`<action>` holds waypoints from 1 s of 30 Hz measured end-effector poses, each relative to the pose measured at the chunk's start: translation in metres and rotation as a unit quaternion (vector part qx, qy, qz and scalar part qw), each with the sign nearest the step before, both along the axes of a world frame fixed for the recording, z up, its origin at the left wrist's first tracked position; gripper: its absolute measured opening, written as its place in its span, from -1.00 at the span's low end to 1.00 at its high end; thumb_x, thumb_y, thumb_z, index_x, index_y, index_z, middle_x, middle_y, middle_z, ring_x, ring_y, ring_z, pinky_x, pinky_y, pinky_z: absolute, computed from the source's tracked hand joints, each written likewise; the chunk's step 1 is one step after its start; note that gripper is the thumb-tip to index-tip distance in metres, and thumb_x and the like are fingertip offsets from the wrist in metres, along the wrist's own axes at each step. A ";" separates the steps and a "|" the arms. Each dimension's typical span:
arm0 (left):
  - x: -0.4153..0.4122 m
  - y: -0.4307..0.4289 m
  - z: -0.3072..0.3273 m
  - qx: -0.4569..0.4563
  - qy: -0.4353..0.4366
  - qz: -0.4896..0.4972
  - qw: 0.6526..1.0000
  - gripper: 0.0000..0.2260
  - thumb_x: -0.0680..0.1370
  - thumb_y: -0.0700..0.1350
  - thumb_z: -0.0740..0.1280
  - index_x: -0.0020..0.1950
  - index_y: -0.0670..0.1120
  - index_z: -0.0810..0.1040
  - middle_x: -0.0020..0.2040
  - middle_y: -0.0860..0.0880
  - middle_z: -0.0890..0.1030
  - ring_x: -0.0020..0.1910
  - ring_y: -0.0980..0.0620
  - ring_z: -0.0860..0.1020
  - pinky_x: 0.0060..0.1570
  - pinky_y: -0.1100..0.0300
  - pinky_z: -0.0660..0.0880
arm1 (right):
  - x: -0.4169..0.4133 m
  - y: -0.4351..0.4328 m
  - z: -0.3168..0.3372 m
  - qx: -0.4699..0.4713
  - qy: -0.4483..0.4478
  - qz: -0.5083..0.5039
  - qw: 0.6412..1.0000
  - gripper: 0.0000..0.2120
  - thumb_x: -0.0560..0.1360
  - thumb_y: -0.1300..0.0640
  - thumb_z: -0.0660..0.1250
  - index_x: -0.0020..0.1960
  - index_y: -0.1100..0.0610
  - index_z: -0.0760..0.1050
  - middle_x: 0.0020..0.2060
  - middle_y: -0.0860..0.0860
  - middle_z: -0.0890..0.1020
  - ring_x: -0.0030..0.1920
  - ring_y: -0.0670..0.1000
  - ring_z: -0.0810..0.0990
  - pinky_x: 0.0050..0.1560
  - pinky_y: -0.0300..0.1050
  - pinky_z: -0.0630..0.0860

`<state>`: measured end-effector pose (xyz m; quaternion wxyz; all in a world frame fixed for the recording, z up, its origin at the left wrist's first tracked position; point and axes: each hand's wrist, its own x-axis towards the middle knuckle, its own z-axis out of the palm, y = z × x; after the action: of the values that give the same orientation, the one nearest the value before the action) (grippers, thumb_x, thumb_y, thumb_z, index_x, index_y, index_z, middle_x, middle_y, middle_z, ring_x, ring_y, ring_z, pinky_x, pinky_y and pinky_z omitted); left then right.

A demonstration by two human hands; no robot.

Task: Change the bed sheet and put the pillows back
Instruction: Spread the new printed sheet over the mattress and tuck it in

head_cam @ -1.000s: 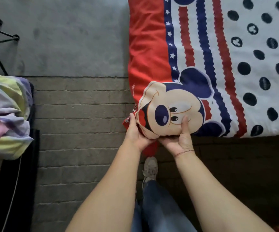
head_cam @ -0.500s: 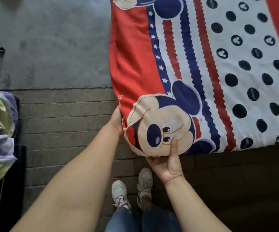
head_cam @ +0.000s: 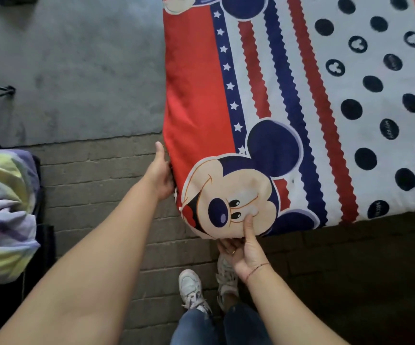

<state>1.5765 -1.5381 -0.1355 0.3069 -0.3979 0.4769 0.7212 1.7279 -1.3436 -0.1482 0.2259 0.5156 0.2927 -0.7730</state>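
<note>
The right hand (head_cam: pixel 245 250) grips the bed sheet (head_cam: pixel 201 100) at the mattress's near corner, thumb on top, fingers curled beneath. The left hand (head_cam: pixel 160 173) presses the sheet's left side edge; its fingers seem tucked behind the fabric. A crumpled pastel bundle (head_cam: pixel 2 212) lies far left.

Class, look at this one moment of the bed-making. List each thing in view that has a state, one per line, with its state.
Bed sheet: spread flat over the mattress, corner being fitted.
Left hand: against the sheet's side edge, fingers hidden.
Right hand: grips the corner, thumb on top.
Pastel bedding: bundled, set aside.
</note>
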 end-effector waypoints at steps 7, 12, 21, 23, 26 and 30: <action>0.000 0.015 0.026 -0.006 0.042 -0.095 0.995 -0.27 0.39 0.49 0.14 0.33 0.00 0.49 0.16 -0.04 0.66 0.13 -0.06 0.63 0.14 -0.02 0.53 | 0.000 -0.014 0.012 -0.025 -0.018 -0.041 0.999 -0.46 0.40 -0.28 0.34 0.22 0.06 0.45 0.15 0.16 0.58 0.15 0.19 0.53 0.28 0.20 0.38; -0.012 0.028 0.011 -0.125 -0.039 -0.048 0.990 -0.23 0.49 0.44 0.11 0.43 -0.14 0.40 0.26 -0.15 0.58 0.19 -0.21 0.56 0.24 -0.11 0.47 | -0.004 -0.020 0.010 -0.005 -0.016 -0.044 0.999 -0.40 0.40 -0.31 0.31 0.30 0.03 0.42 0.13 0.14 0.61 0.13 0.20 0.56 0.12 0.18 0.48; -0.029 0.003 0.033 -0.223 -0.063 0.036 0.972 -0.47 0.66 0.12 0.10 0.45 -0.27 0.32 0.42 -0.22 0.41 0.36 -0.22 0.42 0.23 -0.01 0.41 | -0.007 -0.067 0.075 -0.108 -0.159 -0.051 0.980 -0.11 0.37 -0.39 0.28 0.45 0.21 0.26 0.42 0.21 0.36 0.42 0.22 0.33 0.33 0.21 0.31; -0.046 -0.015 0.041 -0.206 -0.043 0.035 0.977 -0.42 0.65 0.14 0.11 0.49 -0.26 0.26 0.49 -0.23 0.31 0.44 -0.24 0.33 0.38 -0.08 0.29 | -0.019 -0.098 0.091 -0.153 -0.141 -0.056 0.977 -0.03 0.36 -0.40 0.25 0.49 0.27 0.18 0.42 0.21 0.36 0.41 0.19 0.35 0.22 0.16 0.39; -0.079 -0.031 0.061 -0.154 -0.007 0.014 0.988 -0.40 0.65 0.19 0.09 0.48 -0.25 0.26 0.44 -0.23 0.39 -0.06 -0.05 0.56 -0.03 0.15 0.51 | -0.061 -0.138 0.104 -0.166 -0.091 -0.107 0.976 -0.05 0.40 -0.39 0.21 0.53 0.23 0.11 0.42 0.20 0.37 0.40 0.16 0.37 0.26 0.13 0.37; -0.128 -0.032 0.087 -0.046 0.006 -0.091 0.995 -0.53 0.65 0.22 0.01 0.17 -0.07 0.54 0.05 -0.05 0.58 -0.06 0.01 0.58 -0.17 0.20 0.49 | -0.135 -0.162 0.101 -0.151 -0.023 -0.282 0.947 0.01 0.36 -0.41 0.22 0.55 0.21 0.01 0.48 0.22 0.23 0.49 0.14 0.23 0.42 0.14 0.19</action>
<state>1.4485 -1.5700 -0.0482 0.3500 -0.3620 0.5456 0.6699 1.5930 -1.5056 -0.0473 0.0809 0.5548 0.0094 -0.8280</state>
